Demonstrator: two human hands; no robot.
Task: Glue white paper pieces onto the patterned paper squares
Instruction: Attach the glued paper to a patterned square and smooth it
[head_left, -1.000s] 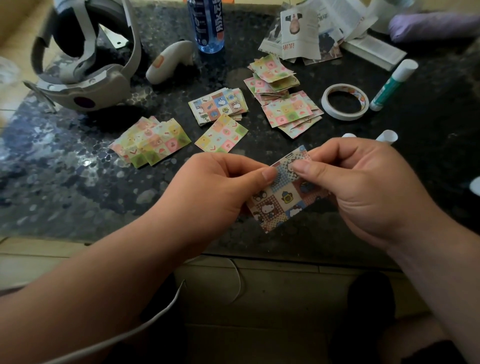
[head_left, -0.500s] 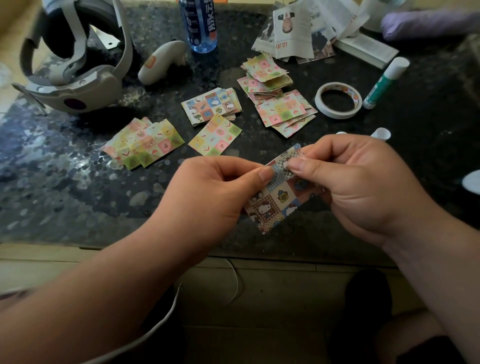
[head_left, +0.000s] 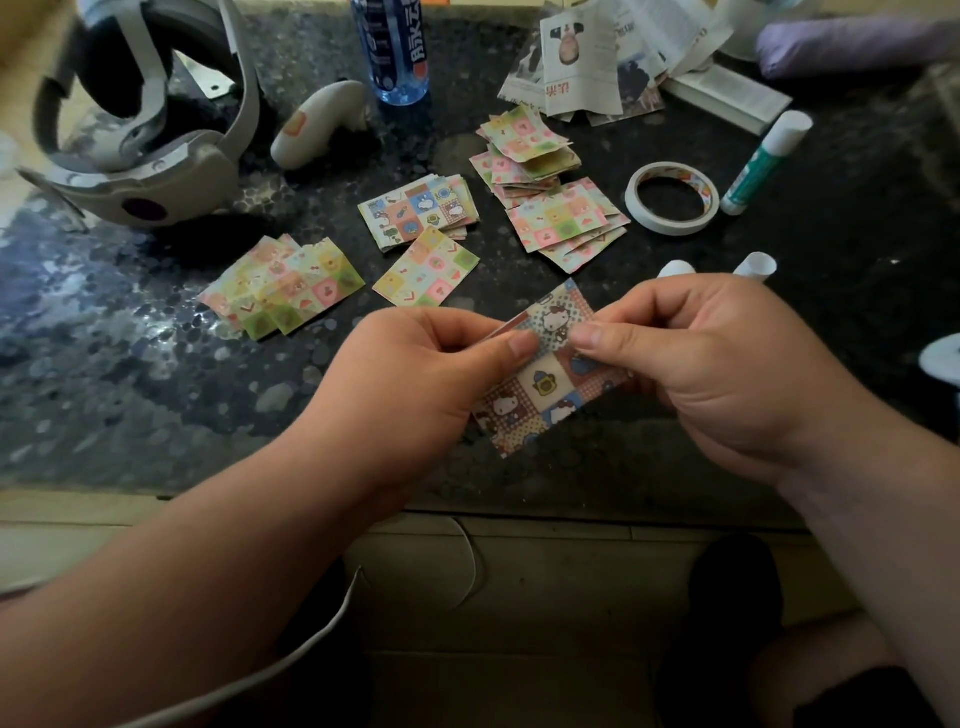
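Pinches patterned paper square (head_left: 545, 387) with thumbs farther apart than half a second ago: left hand (head_left: 415, 379) and right hand (head_left: 711, 364) both curled on it, fingers beneath, above near edge of worktop (head_left: 130, 389). Perhaps splits a layer at its upper left corner. Leaves glue stick (head_left: 758, 166) beside tape roll (head_left: 672, 200), toward far right edge.

Tape roll (head_left: 672, 198) left of glue stick (head_left: 761, 164)

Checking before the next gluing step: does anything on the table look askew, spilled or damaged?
Nothing looks spilled. The far stack of squares is skewed, its top sheets curling up. The glue stick lies on its side beside the tape. The left hand and right hand pinch one square.
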